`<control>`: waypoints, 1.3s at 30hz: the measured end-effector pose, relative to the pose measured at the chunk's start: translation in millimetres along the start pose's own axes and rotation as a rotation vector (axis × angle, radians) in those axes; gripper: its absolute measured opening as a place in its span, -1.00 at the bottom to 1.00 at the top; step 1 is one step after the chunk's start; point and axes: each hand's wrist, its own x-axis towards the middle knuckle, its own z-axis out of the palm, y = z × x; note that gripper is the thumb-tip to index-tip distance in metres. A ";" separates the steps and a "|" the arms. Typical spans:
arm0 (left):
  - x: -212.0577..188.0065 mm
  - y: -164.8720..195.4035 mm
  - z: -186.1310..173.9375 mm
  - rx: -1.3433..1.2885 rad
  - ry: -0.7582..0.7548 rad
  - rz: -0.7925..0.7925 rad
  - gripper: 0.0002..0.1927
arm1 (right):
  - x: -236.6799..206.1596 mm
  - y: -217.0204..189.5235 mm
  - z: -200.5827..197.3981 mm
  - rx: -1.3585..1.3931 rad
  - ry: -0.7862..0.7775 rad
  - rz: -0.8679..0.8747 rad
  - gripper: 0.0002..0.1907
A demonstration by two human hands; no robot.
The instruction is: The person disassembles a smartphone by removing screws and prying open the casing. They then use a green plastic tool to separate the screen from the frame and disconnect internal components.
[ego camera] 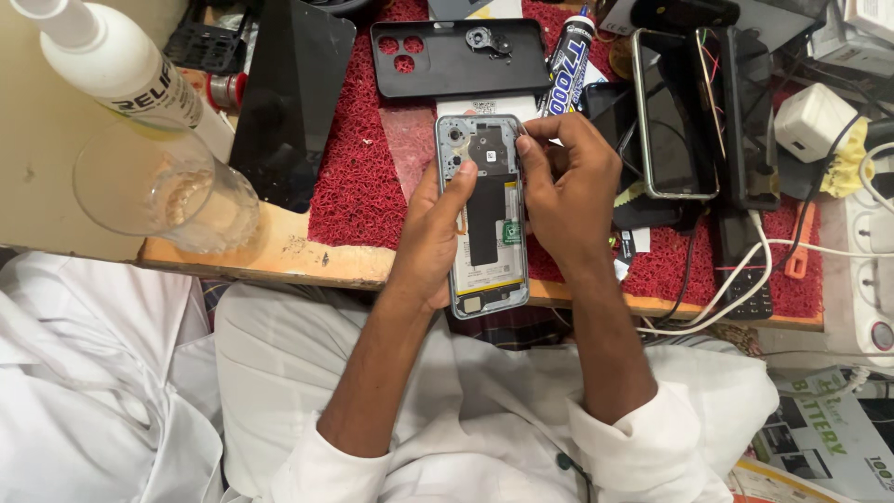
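Both forearms rise from the near edge of the view and meet over the near rim of the wooden bench (279,256). The left hand (430,237) cradles an opened phone (484,219) from its left side, fingers curled behind the frame and the thumb laid across the upper board. The right hand (568,191) closes on the phone's right edge, fingers bent tightly with the tips pinching near the top right corner; whether they grip a small part there cannot be told. The phone stands lengthwise, its back off, battery and camera end exposed, held above the red mat (363,186). Far of it lie 1 black back cover (456,56) and 1 glue tube (568,65). A clear glass (163,191) sits at the left.
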 end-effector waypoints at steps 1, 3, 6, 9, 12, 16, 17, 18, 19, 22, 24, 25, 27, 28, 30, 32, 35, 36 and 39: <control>0.0 -0.7 -1.3 -0.008 -0.011 0.007 -0.66 | -0.3 0.7 0.8 -0.007 0.002 -0.040 -0.97; 0.9 -2.1 -2.9 -0.024 -0.032 0.021 -0.65 | -0.2 2.3 0.9 -0.020 0.005 -0.119 -0.98; 0.8 0.3 -4.2 -0.079 -0.036 -0.006 -0.64 | 1.4 4.1 -0.4 0.141 0.014 -0.077 -0.98; -2.2 2.9 -1.2 -0.063 -0.075 0.001 -0.64 | 3.2 4.4 -6.3 0.121 -0.025 0.099 -0.96; -3.3 7.2 3.4 -0.113 -0.117 -0.009 -0.64 | 9.8 4.6 -13.7 0.112 -0.069 0.131 -0.94; -7.0 14.7 8.0 -0.074 -0.127 -0.020 -0.64 | 31.2 4.7 -27.2 0.032 -0.126 0.095 -0.87; -8.8 17.1 8.4 -0.063 -0.100 -0.019 -0.63 | 36.4 4.1 -32.7 0.007 -0.133 0.121 -0.85; -10.0 19.5 8.7 -0.051 -0.072 -0.019 -0.63 | 40.9 3.8 -38.1 -0.016 -0.139 0.149 -0.83; -12.0 22.3 8.3 -0.045 -0.053 0.006 -0.62 | 41.8 2.7 -44.1 -0.083 -0.166 0.157 -0.85; -16.1 31.8 4.5 -0.015 -0.019 0.058 -0.60 | 39.4 -0.8 -55.4 -0.263 -0.222 0.182 -0.85; -16.2 37.6 1.1 0.023 -0.030 0.069 -0.61 | 37.0 -4.1 -57.2 -0.355 -0.230 0.195 -0.81; -16.5 38.3 0.4 0.025 -0.013 0.067 -0.61 | 36.0 -6.2 -57.1 -0.423 -0.226 0.254 -0.83; -15.6 37.5 0.2 0.028 0.020 0.063 -0.62 | 36.0 -10.1 -56.4 -0.561 -0.218 0.372 -0.86; -15.5 37.3 -0.1 0.034 0.015 0.066 -0.62 | 36.0 -11.7 -55.2 -0.579 -0.218 0.354 -0.86; -14.8 36.5 -0.4 0.042 0.001 0.071 -0.62 | 36.0 -14.5 -53.7 -0.620 -0.216 0.316 -0.85; -14.7 36.3 -1.2 0.029 0.007 0.068 -0.61 | 35.1 -15.6 -52.8 -0.613 -0.214 0.321 -0.82; -14.0 36.1 -2.4 -0.017 0.018 0.062 -0.60 | 31.0 -14.0 -51.9 -0.676 -0.294 0.160 -0.67; -13.8 36.1 -3.0 -0.035 0.023 0.060 -0.59 | 29.4 -12.7 -51.7 -0.708 -0.335 0.078 -0.60; -13.6 36.0 -5.4 -0.023 0.012 0.082 -0.59 | 25.3 -9.9 -53.3 -0.844 -0.362 0.056 -0.65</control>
